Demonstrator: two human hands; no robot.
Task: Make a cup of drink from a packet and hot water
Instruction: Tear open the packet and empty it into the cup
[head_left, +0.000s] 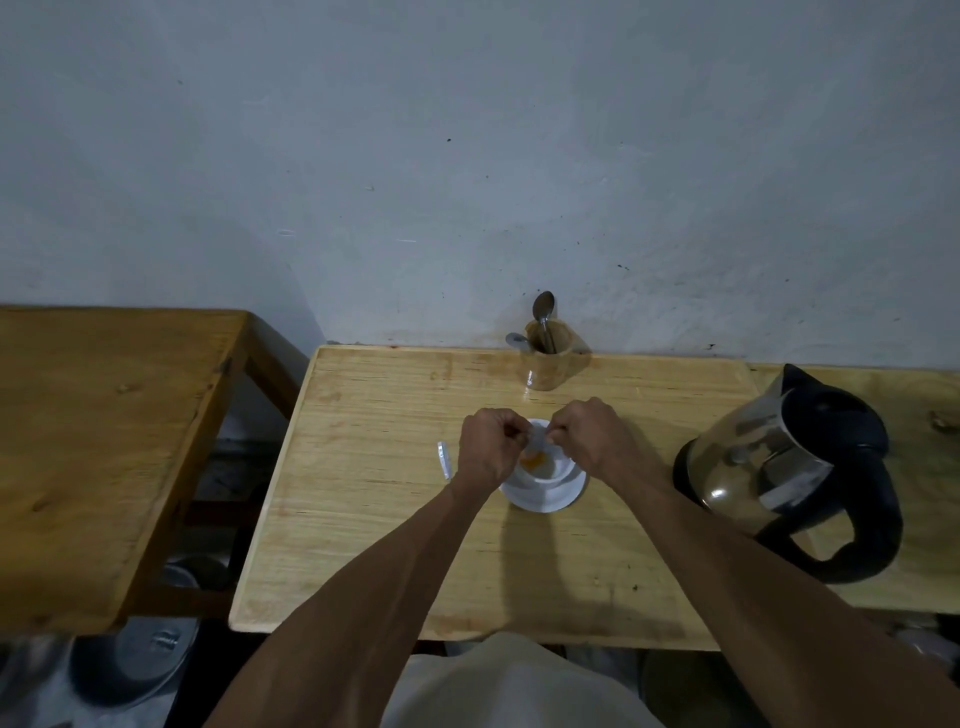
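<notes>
Both hands, left hand (485, 447) and right hand (587, 434), pinch the packet (540, 447) by its top corners directly over the cup (545, 480). Kettle (789, 478) at three o'clock. Risk: an uneven tear could scatter powder outside the cup.

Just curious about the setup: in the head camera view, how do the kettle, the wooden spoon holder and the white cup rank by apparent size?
Largest to smallest:
1. kettle
2. wooden spoon holder
3. white cup, though the hands partly hide it, so 2 and 3 are unsure.
</notes>
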